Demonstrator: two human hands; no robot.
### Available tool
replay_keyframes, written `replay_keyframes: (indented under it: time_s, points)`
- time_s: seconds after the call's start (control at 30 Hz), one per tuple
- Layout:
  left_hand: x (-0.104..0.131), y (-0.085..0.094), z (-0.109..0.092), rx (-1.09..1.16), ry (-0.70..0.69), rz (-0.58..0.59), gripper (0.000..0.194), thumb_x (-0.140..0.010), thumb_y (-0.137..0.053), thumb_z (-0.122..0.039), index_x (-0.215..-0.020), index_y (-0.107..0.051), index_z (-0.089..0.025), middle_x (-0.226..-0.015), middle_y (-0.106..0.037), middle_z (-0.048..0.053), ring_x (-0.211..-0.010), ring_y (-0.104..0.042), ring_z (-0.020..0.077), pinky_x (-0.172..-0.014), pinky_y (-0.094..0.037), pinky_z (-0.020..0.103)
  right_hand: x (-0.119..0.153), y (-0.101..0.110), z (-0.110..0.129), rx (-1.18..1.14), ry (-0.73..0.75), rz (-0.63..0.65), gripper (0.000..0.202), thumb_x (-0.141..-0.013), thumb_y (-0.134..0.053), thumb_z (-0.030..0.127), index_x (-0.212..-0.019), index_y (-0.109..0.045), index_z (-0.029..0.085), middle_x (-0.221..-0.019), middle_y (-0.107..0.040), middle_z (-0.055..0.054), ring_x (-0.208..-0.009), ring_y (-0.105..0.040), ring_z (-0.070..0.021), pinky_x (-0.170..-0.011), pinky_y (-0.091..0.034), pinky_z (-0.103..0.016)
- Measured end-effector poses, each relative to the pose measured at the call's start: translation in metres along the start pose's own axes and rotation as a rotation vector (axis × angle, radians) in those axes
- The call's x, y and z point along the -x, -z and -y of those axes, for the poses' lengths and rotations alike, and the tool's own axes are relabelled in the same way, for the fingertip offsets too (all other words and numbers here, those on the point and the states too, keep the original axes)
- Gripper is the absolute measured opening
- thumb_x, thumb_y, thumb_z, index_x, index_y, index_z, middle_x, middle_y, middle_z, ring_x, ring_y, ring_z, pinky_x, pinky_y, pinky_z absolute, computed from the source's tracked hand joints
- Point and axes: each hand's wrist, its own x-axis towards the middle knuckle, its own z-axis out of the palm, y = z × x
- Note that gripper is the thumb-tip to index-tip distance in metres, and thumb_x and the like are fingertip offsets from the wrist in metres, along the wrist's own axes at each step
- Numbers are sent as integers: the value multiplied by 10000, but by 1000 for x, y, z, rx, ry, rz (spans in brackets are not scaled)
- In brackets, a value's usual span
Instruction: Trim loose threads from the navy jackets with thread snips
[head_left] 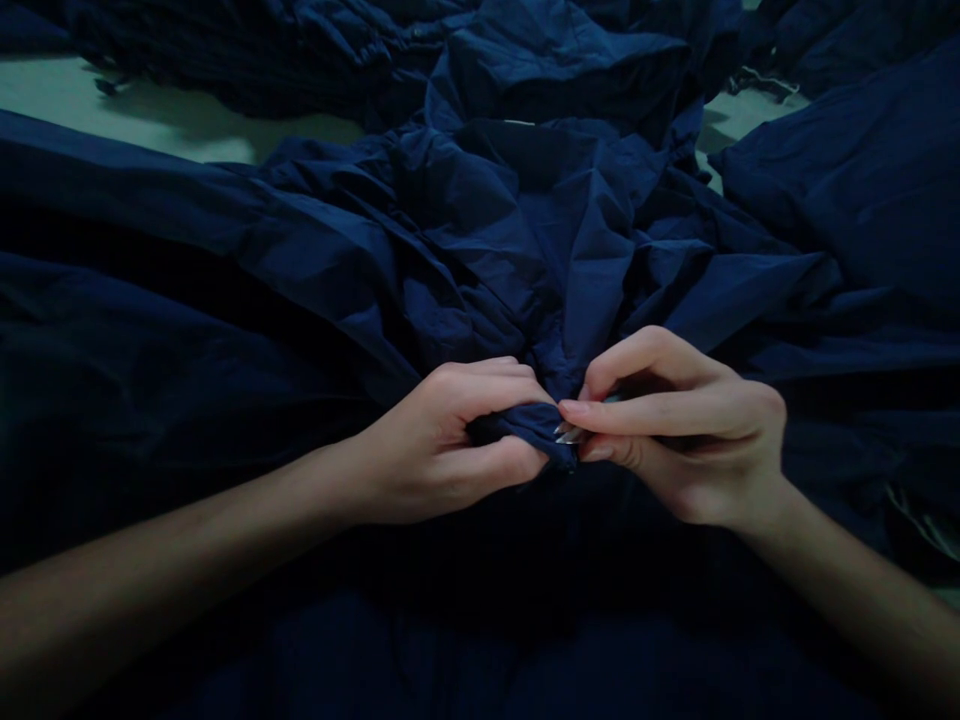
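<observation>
Dark blue fabric lies in folds across most of the head view. My left hand is closed on a bunched edge of it, with thumb below and fingers above. Right beside it, my right hand pinches a small metal tool, its pointed tips touching the bunched edge between the two hands. Most of the tool is hidden by my right fingers, so its kind is hard to tell; it looks like small snips.
More dark blue cloth is piled at the back. A pale surface shows at the back left and in patches at the back right. Light threads lie at the back right.
</observation>
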Motion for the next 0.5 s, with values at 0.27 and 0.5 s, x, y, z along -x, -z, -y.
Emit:
replay_keyframes:
  time_s: [0.27,0.5]
  points:
    - [-1,-1,0,3,25,-19,162,-929,-586,-47,-838,-691,-129,-788,-655,12,-754,-609,111,-715,-491,189,1,-3,0,-31,-65,-116,257,-937,-764,111,-1138,-828,259,-1001,-696,-51,-824,-661,-158,-648,-563,-283]
    - [-1,-1,-1,-21,47,-45,133,-913,-596,-77,-885,-716,-124,-836,-715,16,-757,-656,102,-713,-508,168,8,-9,9,-1,-71,-128,377,-933,-789,287,-1282,-687,187,-1145,-630,-99,-957,-652,-202,-738,-583,-334]
